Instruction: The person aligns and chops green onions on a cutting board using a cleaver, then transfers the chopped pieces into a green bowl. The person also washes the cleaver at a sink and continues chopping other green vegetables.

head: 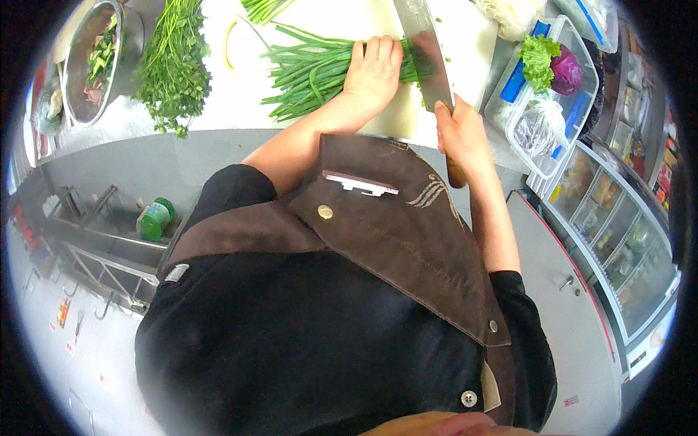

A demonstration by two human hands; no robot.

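A thick bundle of green onion stalks (311, 71) lies crosswise on a white cutting board (463, 32). My left hand (377, 66) presses down on the bundle near its right end, fingers curled over the stalks. In my right hand (463, 131) is the wooden handle of a cleaver (428, 52). Its broad blade stands at the right end of the bundle, just beside my left fingers. Whether the edge touches the board is hidden by the blade. Small green cut bits lie on the board right of the blade.
Left of the bundle lies a bunch of cilantro (174, 65), beside a steel bowl (133, 49) of cut food. At right, a clear plastic container (586, 117) holds lettuce (539, 60), a purple cabbage (567, 68) and a plastic bag (540, 128). A glass-fronted display fridge (616, 240) stands beyond.
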